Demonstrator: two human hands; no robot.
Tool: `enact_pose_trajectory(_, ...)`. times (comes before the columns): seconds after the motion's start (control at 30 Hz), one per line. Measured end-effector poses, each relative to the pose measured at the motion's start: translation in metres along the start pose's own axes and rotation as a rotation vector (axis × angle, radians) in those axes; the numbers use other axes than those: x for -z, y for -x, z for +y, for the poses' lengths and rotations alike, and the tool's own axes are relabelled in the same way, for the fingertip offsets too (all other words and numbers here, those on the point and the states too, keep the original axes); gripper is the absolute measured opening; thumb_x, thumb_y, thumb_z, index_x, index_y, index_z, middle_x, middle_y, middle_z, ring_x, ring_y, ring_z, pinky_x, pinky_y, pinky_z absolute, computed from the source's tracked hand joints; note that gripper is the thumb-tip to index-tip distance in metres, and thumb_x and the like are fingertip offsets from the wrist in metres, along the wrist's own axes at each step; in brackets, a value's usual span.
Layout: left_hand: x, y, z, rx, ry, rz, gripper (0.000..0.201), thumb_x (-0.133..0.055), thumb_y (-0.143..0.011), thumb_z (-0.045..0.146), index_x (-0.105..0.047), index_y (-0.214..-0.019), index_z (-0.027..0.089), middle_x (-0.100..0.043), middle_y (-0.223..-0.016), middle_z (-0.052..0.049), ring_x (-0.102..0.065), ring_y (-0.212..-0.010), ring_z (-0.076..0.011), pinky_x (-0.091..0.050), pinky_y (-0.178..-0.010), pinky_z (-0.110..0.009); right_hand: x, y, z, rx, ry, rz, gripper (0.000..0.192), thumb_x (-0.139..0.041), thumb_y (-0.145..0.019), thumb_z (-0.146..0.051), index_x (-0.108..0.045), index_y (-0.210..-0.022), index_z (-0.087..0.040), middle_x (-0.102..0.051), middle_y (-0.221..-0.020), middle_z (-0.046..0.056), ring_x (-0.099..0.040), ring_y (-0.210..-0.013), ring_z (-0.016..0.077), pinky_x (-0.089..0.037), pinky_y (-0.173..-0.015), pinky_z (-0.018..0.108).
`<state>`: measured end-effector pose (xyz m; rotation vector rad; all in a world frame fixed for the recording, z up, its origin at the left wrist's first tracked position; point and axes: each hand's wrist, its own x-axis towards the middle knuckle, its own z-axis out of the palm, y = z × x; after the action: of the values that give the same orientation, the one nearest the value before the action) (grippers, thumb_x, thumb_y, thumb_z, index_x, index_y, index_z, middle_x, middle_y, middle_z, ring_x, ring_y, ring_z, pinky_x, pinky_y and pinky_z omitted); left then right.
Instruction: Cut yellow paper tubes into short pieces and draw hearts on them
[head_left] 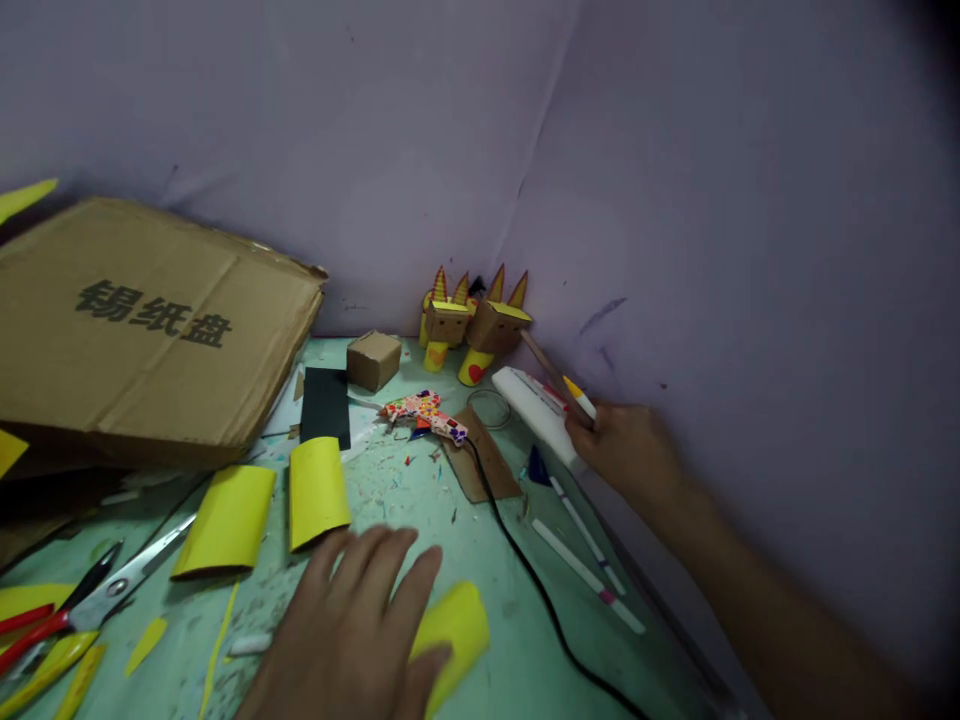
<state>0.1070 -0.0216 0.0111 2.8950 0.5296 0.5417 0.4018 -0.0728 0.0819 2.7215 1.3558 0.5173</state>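
My left hand (360,620) is open and slightly blurred, fingers spread low over the table. Beside its thumb lies a curved yellow paper tube (457,635), partly hidden by the hand. Two more yellow paper tubes (226,522) stand beyond my fingertips. At the right, my right hand (626,450) is closed on a thin brown strip (553,370), seemingly cardboard, together with a white marker with a yellow end (581,395). Just below that hand is a white box (534,408). Two horned cardboard animal figures (495,325) stand near the strip's far end.
A patterned glue gun (426,412) rests on the table, its black cord (525,560) running toward me. Scissors (112,590) lie at left, below a large carton (150,330). A small cardboard box (373,360) stands by the wall. White markers (589,575) lie at right.
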Motion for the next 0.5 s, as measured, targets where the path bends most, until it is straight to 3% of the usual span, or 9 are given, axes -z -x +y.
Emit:
enact_pose_trajectory(0.07,0.009,-0.044,-0.004,-0.075,-0.124,-0.058,0.055,-0.06,-0.064,0.017,-0.059,-0.118,0.013,-0.062,-0.119,-0.019,-0.05,-0.111,-0.0377,-0.03,-0.097,-0.055,0.003,-0.001,-0.001,-0.003,-0.026,0.001,0.034,-0.045,-0.086,-0.03,-0.072,-0.081,-0.009,-0.071,-0.072,0.019,-0.068,-0.066,0.0299,-0.04,-0.055,0.032)
enact_pose_trajectory(0.13,0.003,-0.089,-0.007,-0.267,-0.234,-0.119,0.059,-0.062,-0.058,0.015,-0.059,-0.117,0.009,-0.057,-0.123,-0.024,-0.044,-0.115,-0.0422,-0.025,-0.097,-0.061,0.005,0.0,-0.001,-0.009,-0.056,0.003,0.034,-0.045,-0.087,-0.03,-0.072,-0.083,-0.009,-0.072,-0.073,0.018,-0.068,-0.066,0.0293,-0.041,-0.056,0.032)
enact_pose_trajectory(0.23,-0.024,-0.141,-0.005,-0.454,-0.201,-0.249,0.026,-0.058,-0.068,0.015,-0.067,-0.093,0.012,-0.067,-0.096,-0.017,-0.053,-0.101,-0.0335,-0.032,-0.091,-0.051,0.005,0.001,-0.002,-0.01,-0.1,0.0,0.034,-0.045,-0.087,-0.031,-0.072,-0.085,-0.011,-0.072,-0.074,0.017,-0.068,-0.068,0.0287,-0.041,-0.056,0.031)
enact_pose_trajectory(0.37,-0.055,-0.178,0.005,-0.503,-0.194,-0.295,0.019,-0.055,-0.073,0.016,-0.066,-0.089,0.013,-0.068,-0.088,-0.012,-0.056,-0.088,-0.0267,-0.037,-0.075,-0.038,0.004,0.004,-0.003,-0.006,-0.143,-0.021,0.034,-0.047,-0.088,-0.033,-0.073,-0.086,-0.011,-0.072,-0.076,0.017,-0.068,-0.07,0.0269,-0.043,-0.058,0.03)
enact_pose_trajectory(0.5,-0.058,-0.189,0.004,-0.576,-0.223,-0.354,0.024,-0.059,-0.069,0.017,-0.065,-0.092,0.014,-0.067,-0.091,-0.012,-0.056,-0.087,-0.0262,-0.037,-0.073,-0.036,0.004,0.005,-0.004,0.0,-0.176,-0.052,0.031,-0.049,-0.087,-0.033,-0.072,-0.09,-0.012,-0.072,-0.079,0.016,-0.068,-0.075,0.0243,-0.045,-0.063,0.028)
